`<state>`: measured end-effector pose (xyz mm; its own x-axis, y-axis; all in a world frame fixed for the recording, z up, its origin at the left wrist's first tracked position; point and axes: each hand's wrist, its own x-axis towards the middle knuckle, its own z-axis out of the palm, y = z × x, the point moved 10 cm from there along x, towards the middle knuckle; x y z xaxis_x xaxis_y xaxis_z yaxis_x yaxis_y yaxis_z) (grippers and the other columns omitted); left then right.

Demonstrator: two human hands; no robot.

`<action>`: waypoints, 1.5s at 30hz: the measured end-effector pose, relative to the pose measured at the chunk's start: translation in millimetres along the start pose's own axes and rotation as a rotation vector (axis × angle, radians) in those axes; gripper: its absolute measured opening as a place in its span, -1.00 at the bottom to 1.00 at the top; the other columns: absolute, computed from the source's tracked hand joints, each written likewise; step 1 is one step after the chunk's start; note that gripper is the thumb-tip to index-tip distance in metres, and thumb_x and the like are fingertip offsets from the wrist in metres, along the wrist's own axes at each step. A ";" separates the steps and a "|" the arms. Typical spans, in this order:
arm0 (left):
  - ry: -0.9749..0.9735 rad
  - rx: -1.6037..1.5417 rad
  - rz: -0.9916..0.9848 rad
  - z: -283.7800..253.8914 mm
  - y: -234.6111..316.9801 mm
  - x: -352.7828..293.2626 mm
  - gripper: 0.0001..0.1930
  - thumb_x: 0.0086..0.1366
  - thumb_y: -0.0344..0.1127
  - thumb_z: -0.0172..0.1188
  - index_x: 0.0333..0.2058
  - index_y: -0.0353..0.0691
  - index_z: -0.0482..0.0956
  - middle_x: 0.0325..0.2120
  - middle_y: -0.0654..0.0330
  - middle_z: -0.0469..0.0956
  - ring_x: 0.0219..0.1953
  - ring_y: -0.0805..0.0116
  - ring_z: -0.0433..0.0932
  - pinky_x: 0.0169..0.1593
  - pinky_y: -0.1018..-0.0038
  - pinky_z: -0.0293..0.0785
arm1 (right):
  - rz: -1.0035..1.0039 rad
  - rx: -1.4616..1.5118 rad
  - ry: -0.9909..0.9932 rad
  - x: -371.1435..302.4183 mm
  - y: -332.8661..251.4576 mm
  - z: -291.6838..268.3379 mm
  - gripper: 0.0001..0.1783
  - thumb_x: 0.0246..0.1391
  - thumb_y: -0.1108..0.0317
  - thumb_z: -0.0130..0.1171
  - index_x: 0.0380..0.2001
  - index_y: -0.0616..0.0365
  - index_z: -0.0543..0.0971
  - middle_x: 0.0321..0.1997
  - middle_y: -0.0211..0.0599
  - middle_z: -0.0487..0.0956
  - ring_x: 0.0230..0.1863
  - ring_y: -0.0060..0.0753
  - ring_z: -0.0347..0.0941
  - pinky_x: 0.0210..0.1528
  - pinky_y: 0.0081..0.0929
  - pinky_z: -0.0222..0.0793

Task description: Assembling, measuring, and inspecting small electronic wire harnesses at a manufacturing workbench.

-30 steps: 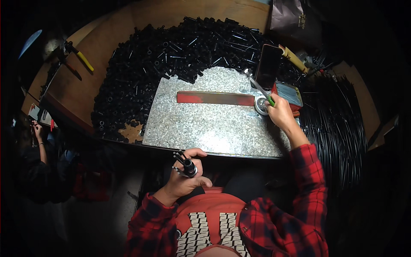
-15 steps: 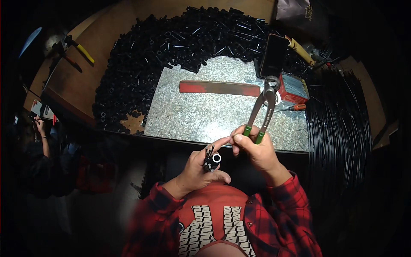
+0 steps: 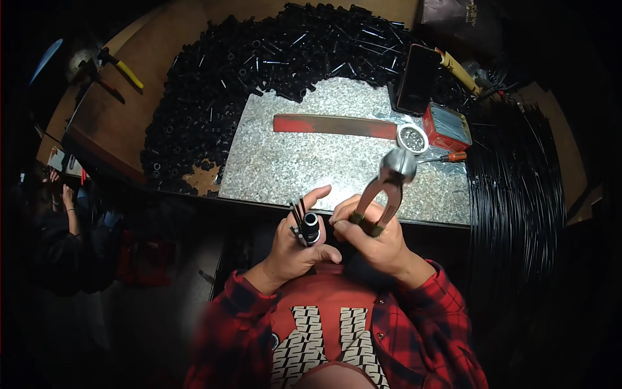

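Observation:
My left hand (image 3: 285, 253) is wrapped round a black tubular part (image 3: 311, 225) with a pale ring at its upper end. Several thin black rods (image 3: 298, 212) stick up beside it between the fingers. The index finger and thumb of that hand stretch out to the right. My right hand (image 3: 382, 249) grips end-cutting pincers (image 3: 392, 178) by their green handles, with the steel jaws pointing up and away from me. Thumb and fingertips of the right hand pinch together near the left hand; whether something small is between them I cannot make out.
A speckled stone-look board (image 3: 259, 168) carries a red-brown bar (image 3: 334, 126), a white tub of small metal bits (image 3: 412, 139), a screwdriver (image 3: 457, 156), a red box (image 3: 447, 129) and a phone (image 3: 418, 78). Black parts (image 3: 194, 110) heap behind; black cables (image 3: 515, 175) hang right. Another person (image 3: 71, 220) works far left.
The pincers' head has come down and toward me, uncovering the white tub. Both hands have shifted left; the left index finger has lifted away from the right hand's fingertips.

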<state>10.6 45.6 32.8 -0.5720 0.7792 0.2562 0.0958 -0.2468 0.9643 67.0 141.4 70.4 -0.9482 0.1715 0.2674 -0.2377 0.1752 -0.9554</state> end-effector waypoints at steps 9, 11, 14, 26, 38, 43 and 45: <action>0.020 0.153 0.144 -3.1 15.6 -0.4 -0.02 -0.20 -0.05 0.51 0.15 -0.38 0.21 -0.06 0.11 0.48 -0.17 0.42 0.51 -0.10 0.52 0.42 | -0.223 -0.182 -0.035 -4.6 -12.5 19.1 -0.82 -0.10 0.56 0.13 -0.33 0.27 0.51 -0.36 -0.17 0.44 -0.38 -0.20 0.42 -0.34 -0.40 0.36; 0.009 0.131 0.083 -3.3 10.3 -1.2 0.00 -0.20 -0.05 0.51 0.16 -0.38 0.19 -0.06 0.12 0.48 -0.17 0.42 0.51 -0.10 0.52 0.42 | -0.203 -0.177 -0.039 -5.1 -10.3 20.0 -0.81 -0.10 0.57 0.11 -0.32 0.26 0.52 -0.36 -0.16 0.45 -0.37 -0.21 0.43 -0.33 -0.39 0.35; 0.010 0.127 0.113 -3.3 11.1 -1.4 0.01 -0.21 -0.02 0.51 0.16 -0.37 0.19 -0.08 0.12 0.48 -0.18 0.43 0.51 -0.11 0.52 0.43 | -0.206 -0.231 -0.064 -5.7 -9.0 22.0 -0.77 -0.11 0.59 0.10 -0.28 0.27 0.52 -0.33 -0.14 0.46 -0.35 -0.18 0.44 -0.31 -0.39 0.37; 0.019 -0.020 0.038 -4.2 -4.9 -2.7 0.03 -0.24 0.00 0.51 0.17 -0.35 0.19 -0.26 0.21 0.52 -0.30 0.49 0.50 -0.18 0.55 0.44 | -0.172 -0.175 -0.052 -1.8 -15.0 23.2 -0.88 0.00 0.66 0.05 -0.38 0.25 0.49 -0.27 -0.21 0.48 -0.30 -0.43 0.45 -0.26 -0.51 0.38; -0.068 0.134 0.065 -0.3 8.6 -3.3 0.01 -0.11 -0.12 0.48 0.21 -0.43 0.06 -0.36 0.23 0.57 -0.32 0.51 0.52 -0.17 0.57 0.43 | -0.312 -0.216 -0.048 -4.4 -18.5 26.3 -0.78 -0.05 0.53 0.14 -0.26 0.26 0.47 -0.26 -0.13 0.48 -0.29 -0.21 0.48 -0.27 -0.43 0.40; 0.028 -0.021 -0.108 -7.8 -3.3 -7.3 0.01 -0.23 -0.03 0.52 0.18 -0.33 0.20 -0.28 0.29 0.51 -0.34 0.56 0.46 -0.20 0.61 0.39 | -0.340 -0.201 -0.044 -3.0 -24.3 30.4 -0.80 -0.07 0.54 0.18 -0.31 0.28 0.45 -0.27 -0.12 0.48 -0.32 -0.21 0.48 -0.29 -0.42 0.40; -0.004 -0.077 -0.095 -5.4 -1.7 -7.8 0.02 -0.22 -0.06 0.52 0.19 -0.33 0.18 -0.31 0.30 0.51 -0.34 0.59 0.45 -0.21 0.61 0.39 | -0.372 -0.237 -0.043 -1.6 -26.6 34.0 -0.83 -0.06 0.54 0.17 -0.35 0.27 0.43 -0.32 -0.12 0.47 -0.36 -0.18 0.47 -0.33 -0.41 0.39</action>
<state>10.5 36.8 28.8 -0.5722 0.8034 0.1647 -0.0215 -0.2155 0.9763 67.7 103.5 91.1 -0.8165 0.0153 0.5771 -0.5140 0.4359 -0.7388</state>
